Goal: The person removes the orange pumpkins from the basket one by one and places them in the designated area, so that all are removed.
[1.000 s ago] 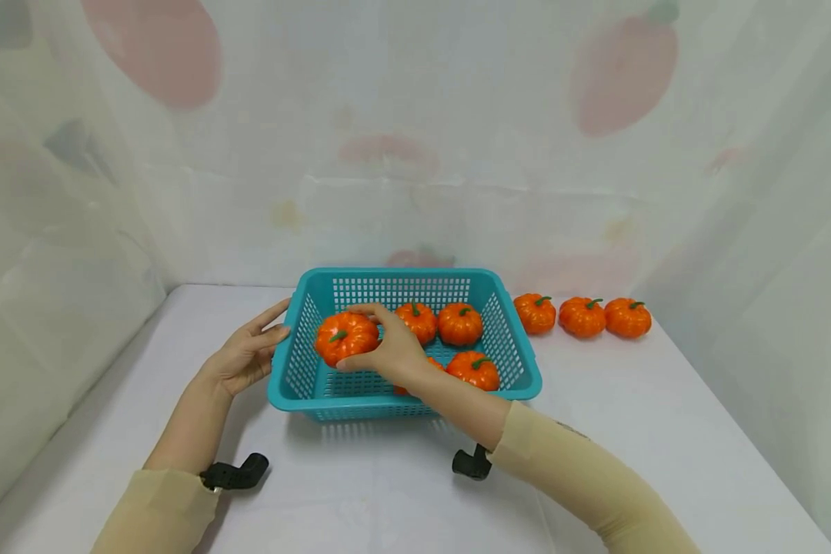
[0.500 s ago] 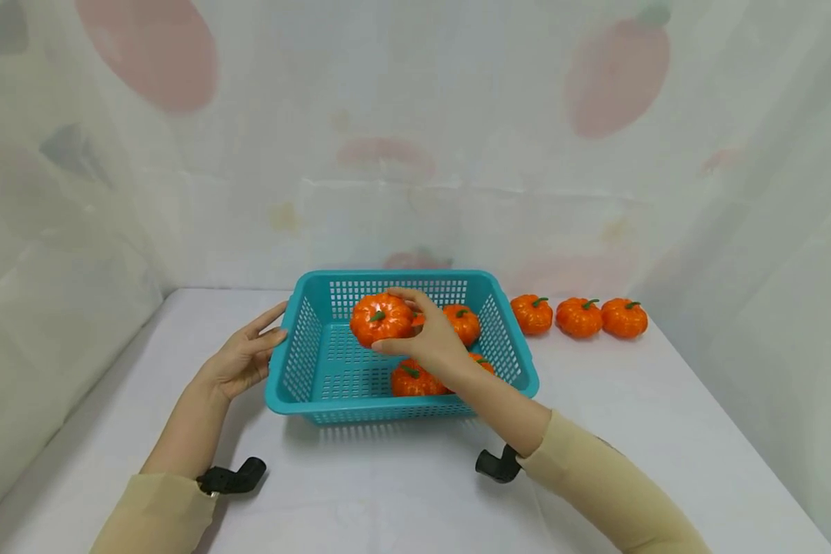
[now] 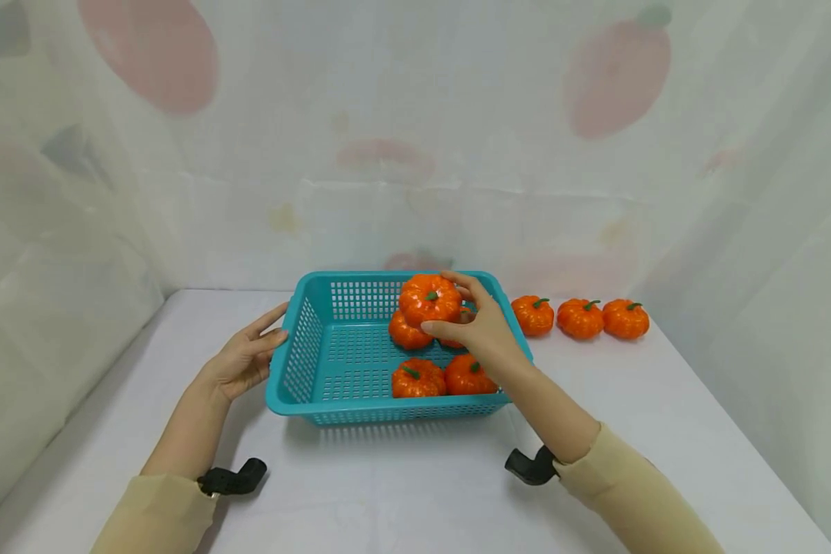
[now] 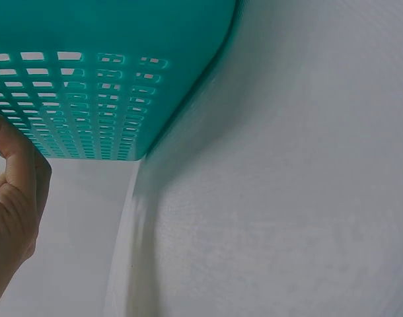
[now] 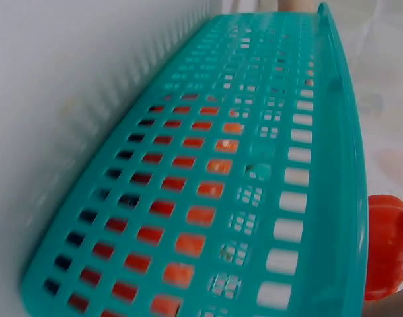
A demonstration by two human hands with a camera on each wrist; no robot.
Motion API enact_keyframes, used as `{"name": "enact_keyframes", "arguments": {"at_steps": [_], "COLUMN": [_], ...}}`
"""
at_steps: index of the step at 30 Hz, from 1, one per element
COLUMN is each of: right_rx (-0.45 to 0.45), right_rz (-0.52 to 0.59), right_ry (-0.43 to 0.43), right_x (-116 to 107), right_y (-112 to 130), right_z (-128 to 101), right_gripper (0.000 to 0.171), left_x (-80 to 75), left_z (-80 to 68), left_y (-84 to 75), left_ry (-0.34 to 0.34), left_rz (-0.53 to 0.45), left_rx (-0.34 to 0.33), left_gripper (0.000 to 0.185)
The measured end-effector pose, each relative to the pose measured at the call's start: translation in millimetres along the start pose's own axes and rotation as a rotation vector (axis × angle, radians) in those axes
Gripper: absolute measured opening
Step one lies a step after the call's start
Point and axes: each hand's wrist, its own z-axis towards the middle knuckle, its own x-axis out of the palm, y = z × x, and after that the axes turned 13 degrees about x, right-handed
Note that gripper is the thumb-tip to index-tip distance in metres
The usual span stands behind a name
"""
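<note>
A teal plastic basket (image 3: 298,362) stands on the white table. My right hand (image 3: 481,327) grips an orange toy pumpkin (image 3: 429,299) and holds it in the air above the basket's back right part. Inside the basket lie other pumpkins: one (image 3: 405,332) behind, two in front (image 3: 418,380) (image 3: 467,376), and one mostly hidden by my hand. My left hand (image 3: 245,355) rests with straight fingers against the basket's left wall. The left wrist view has that wall (image 4: 89,86) and my fingers (image 4: 16,191). In the right wrist view the basket's side (image 5: 254,185) fills the frame, with the held pumpkin (image 5: 386,247) at the right edge.
Three more orange pumpkins (image 3: 534,315) (image 3: 579,318) (image 3: 625,318) sit in a row on the table right of the basket. Translucent curtains close in the back and both sides. The white table (image 3: 402,492) stretches in front of the basket.
My right hand has carried the pumpkin from the basket's left part up and to the right, over the back right corner. The left hand has stayed on the basket.
</note>
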Motion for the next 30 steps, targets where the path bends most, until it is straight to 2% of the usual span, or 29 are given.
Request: {"name": "enact_keyframes", "arguments": {"at_steps": [4, 9, 18, 30], "right_rx": [0.020, 0.057, 0.053, 0.112], "right_rz": [0.013, -0.011, 0.001, 0.201], "right_ry": [-0.003, -0.049, -0.099, -0.111], "right_x": [-10.7, -26.5, -61.6, -101.9], "right_y": [-7.4, -18.7, -27.7, -44.3], "right_z": [-0.9, -1.9, -1.6, -0.9], "right_gripper": [0.077, 0.077, 0.080, 0.083], "left_x": [1.5, 2.1, -1.4, 0.4], "left_z": [-3.2, -3.8, -1.3, 0.2], "left_y": [-1.8, -1.7, 1.2, 3.0], "left_ry": [0.004, 0.002, -0.012, -0.018], "left_rz": [-0.011, -0.015, 0.028, 0.034], "left_rx": [0.003, 0.003, 0.005, 0.003], "left_gripper": [0.070, 0.070, 0.069, 0.068]}}
